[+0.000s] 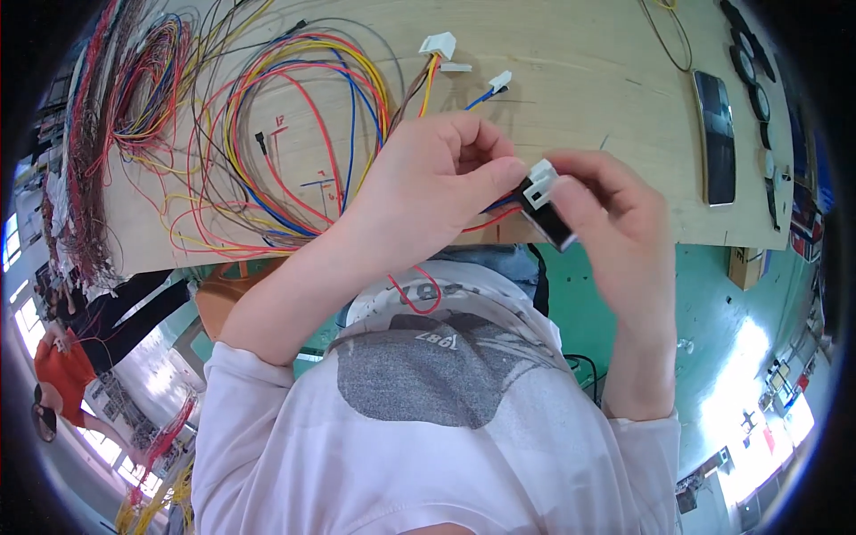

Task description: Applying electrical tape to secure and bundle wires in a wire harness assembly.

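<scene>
My left hand [437, 178] is closed in a pinch, thumb and finger on the wires right behind a white plastic connector [539, 181]. My right hand [620, 218] grips that connector from the other side, its thumb lying against it. A dark rectangular block [550, 226] with a pale lower edge shows just under the connector; whether the two are joined, I cannot tell. Red and blue wires [493, 220] run from below my left hand toward the connector. The fingertips partly hide the connector's ends.
A large coil of red, yellow, blue and brown wires [259, 76] covers the wooden table's [571, 89] left part. Beyond my hands lie a white connector [439, 45] and a smaller one [500, 81]. A phone [714, 138] lies at right. Another person [67, 357] is at far left.
</scene>
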Demonstrator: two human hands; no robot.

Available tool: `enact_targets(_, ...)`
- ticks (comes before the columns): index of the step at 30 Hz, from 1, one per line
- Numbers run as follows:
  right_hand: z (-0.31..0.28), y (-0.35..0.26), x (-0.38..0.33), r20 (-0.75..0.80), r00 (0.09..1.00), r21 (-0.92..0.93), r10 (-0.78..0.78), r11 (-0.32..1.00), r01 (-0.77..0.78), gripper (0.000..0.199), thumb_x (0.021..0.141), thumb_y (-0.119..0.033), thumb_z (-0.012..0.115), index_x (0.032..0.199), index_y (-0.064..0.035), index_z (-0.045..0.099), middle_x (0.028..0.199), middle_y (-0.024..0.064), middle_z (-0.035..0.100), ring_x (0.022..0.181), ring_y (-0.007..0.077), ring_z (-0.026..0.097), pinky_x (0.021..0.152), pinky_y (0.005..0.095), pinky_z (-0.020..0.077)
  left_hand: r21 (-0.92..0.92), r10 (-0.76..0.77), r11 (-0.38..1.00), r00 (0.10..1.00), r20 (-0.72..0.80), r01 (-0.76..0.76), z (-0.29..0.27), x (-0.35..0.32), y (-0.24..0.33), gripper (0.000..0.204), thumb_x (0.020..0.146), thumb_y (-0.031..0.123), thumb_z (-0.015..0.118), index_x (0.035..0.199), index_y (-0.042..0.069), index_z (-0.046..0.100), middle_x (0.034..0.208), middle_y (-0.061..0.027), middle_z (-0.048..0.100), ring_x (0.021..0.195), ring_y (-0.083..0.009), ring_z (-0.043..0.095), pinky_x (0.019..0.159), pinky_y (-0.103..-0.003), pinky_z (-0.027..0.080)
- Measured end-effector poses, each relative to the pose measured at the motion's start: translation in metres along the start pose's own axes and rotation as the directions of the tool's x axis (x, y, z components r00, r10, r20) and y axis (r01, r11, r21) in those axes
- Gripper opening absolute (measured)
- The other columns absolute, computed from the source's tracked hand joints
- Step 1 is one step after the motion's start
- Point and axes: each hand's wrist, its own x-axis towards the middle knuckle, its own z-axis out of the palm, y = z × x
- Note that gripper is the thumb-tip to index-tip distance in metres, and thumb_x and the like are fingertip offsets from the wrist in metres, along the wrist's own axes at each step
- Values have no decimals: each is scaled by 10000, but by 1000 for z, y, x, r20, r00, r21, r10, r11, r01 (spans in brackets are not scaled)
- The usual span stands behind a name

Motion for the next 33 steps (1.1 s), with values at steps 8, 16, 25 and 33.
enact_targets(8, 2, -6, 9, 181, 979, 292, 89, 946, -140, 169, 745, -111, 615, 837, 25, 573, 723, 24, 567, 641, 57, 496, 579, 173, 399, -337, -109, 934, 994, 33, 114, 0, -6, 0, 97, 775, 69, 567, 801, -8, 514, 691, -24, 545, 613, -62, 512, 540, -184, 425)
enact_targets(16, 6, -10, 8, 181, 981, 304, 69, 945, -123, 181, 738, -127, 625, 829, 20, 573, 721, 31, 568, 632, 60, 500, 574, 174, 397, -167, 18, 986, 999, -37, -24, 6, -18, 4, 82, 789, 33, 527, 843, -19, 492, 777, -53, 497, 598, -69, 523, 492, -191, 443)
enact_targets(25, 10, -13, 6, 146, 984, 323, 101, 935, -143, 145, 732, -115, 619, 777, 12, 565, 685, 28, 567, 612, 61, 511, 563, 190, 411, 644, 680, 575, 733, -32, -505, 19, -24, -20, 359, 593, 73, 708, 876, 13, 496, 796, -89, 462, 678, -155, 516, 518, -266, 452)
enact_targets(33, 18, -6, -7, -29, 995, 290, -98, 951, 102, 148, 747, -84, 608, 835, 21, 553, 737, 43, 568, 643, 65, 510, 588, 185, 419, 740, 707, 538, 694, -137, -403, 13, -19, -25, 521, 561, 72, 669, 1009, 14, 409, 818, -112, 468, 560, -271, 528, 494, -342, 444)
